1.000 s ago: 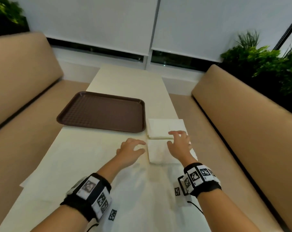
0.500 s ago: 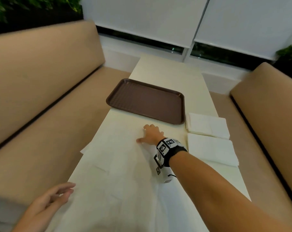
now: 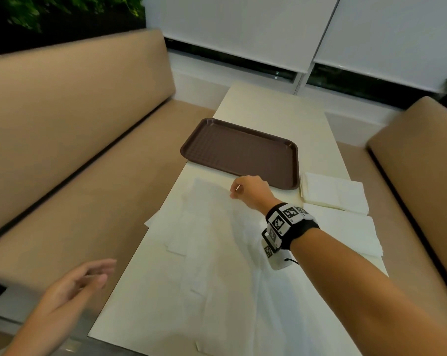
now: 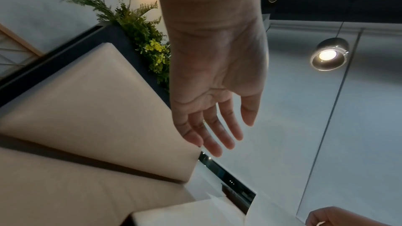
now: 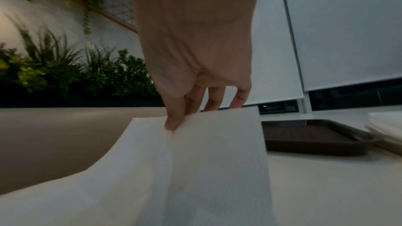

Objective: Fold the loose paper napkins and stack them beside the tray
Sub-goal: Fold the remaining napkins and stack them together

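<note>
1. The loose napkin (image 3: 212,201) lies unfolded on the table's near left part, its far edge just short of the tray (image 3: 240,147); the right hand (image 3: 250,191) pinches that far edge between thumb and fingers, lifting it off the surface.
2. More loose napkins (image 3: 181,242) overlap beneath, one corner overhanging the table's left edge.
3. The folded napkins (image 3: 332,192) sit stacked just right of the tray, another flat sheet (image 3: 345,232) nearer.
4. The left hand (image 3: 73,286) hangs beyond the table's left edge over the bench, fingers relaxed and straight, holding nothing.
5. The paper is thin, white and soft; the tray is brown, rectangular and grid-textured.
6. The table (image 3: 281,106) is pale and narrow, between tan padded benches (image 3: 76,111), under white roller blinds (image 3: 243,27).
</note>
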